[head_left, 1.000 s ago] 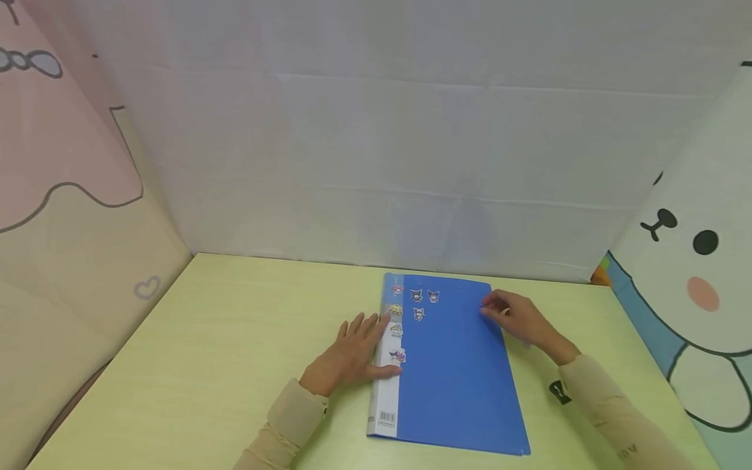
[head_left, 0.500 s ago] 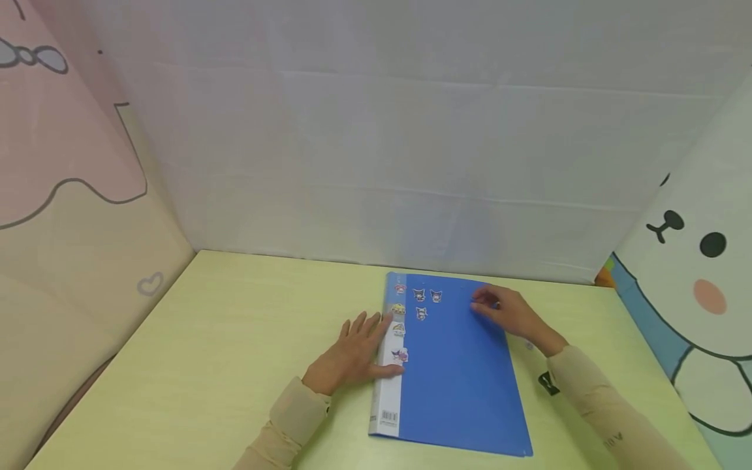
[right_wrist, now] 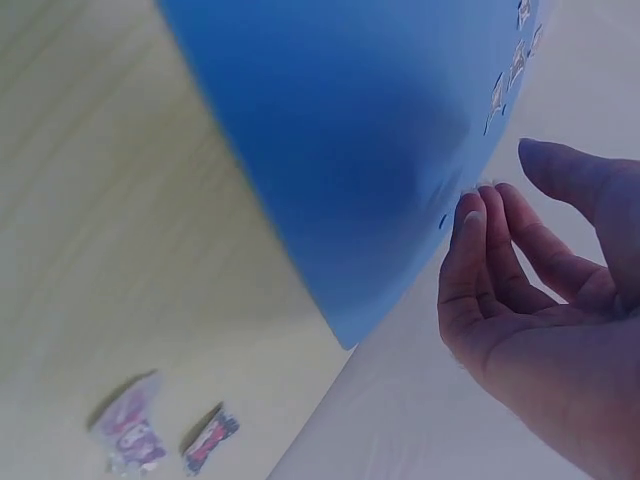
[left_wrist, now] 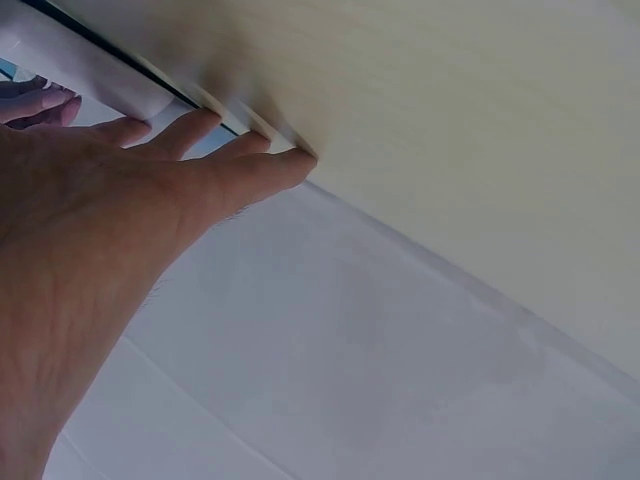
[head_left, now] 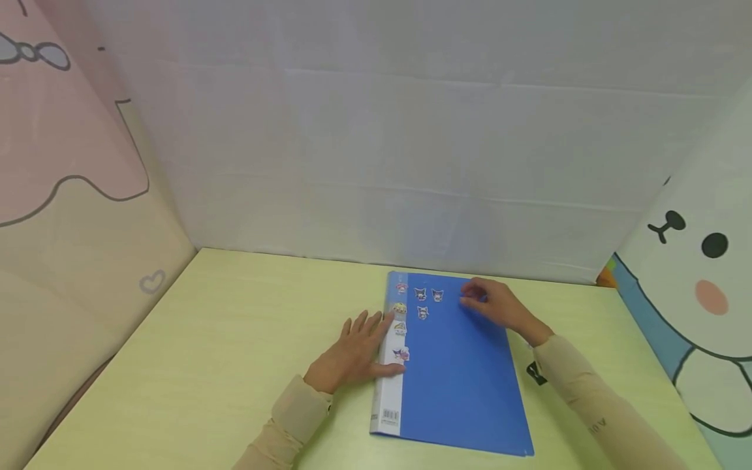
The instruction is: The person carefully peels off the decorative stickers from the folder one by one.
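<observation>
A blue folder (head_left: 455, 378) with a white and grey spine strip (head_left: 389, 391) lies closed on the table. Cartoon stickers (head_left: 422, 312) dot its upper left cover, and several more run down the spine. My left hand (head_left: 352, 356) rests flat with spread fingers, its fingertips and thumb on the spine strip. Above the upper right part of the cover is my right hand (head_left: 493, 301), fingers bent. In the right wrist view its thumb (right_wrist: 565, 172) stands apart from the other fingers, and no held object can be made out; whether the fingertips touch the cover is unclear.
Two small cartoon stickers, one purple (right_wrist: 135, 430) and one pink and dark (right_wrist: 210, 438), lie on the table right of the folder. The pale wooden table (head_left: 247, 313) meets a white cloth wall (head_left: 329, 163). Printed cloths hang at both sides.
My right hand has moved left across the cover from the folder's right edge towards the stickers. The left hand stays on the spine. The head view has shifted slightly.
</observation>
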`<state>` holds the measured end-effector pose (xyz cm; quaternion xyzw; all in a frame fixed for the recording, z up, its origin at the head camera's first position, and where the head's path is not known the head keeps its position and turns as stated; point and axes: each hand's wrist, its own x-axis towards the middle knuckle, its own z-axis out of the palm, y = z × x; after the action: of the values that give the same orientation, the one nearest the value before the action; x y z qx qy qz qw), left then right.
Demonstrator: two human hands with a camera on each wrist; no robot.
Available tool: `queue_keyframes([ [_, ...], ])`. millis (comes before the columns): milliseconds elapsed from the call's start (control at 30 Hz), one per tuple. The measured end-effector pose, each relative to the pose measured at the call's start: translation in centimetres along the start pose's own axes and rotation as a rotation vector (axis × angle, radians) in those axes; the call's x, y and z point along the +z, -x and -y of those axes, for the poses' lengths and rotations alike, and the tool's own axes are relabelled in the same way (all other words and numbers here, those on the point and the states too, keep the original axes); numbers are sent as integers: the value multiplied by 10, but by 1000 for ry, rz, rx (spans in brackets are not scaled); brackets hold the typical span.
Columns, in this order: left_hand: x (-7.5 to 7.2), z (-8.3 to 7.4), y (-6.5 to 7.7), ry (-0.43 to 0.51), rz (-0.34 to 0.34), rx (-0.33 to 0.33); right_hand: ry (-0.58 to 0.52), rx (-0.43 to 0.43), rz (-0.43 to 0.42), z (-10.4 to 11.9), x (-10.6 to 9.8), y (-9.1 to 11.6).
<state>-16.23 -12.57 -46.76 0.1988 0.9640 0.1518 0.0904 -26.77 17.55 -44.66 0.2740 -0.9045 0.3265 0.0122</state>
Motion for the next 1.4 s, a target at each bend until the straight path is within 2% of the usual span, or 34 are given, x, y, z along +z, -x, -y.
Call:
queue_keyframes([
  [500,2,-2,-5,-23,5,6,21,14,21,6,9,-12],
  [833,2,-5,-6,-40,5,17,-11,-31,40,4,14,-17],
  [1400,2,-1,-2,-27,-10,9,30,-20,74,11,20,-27],
])
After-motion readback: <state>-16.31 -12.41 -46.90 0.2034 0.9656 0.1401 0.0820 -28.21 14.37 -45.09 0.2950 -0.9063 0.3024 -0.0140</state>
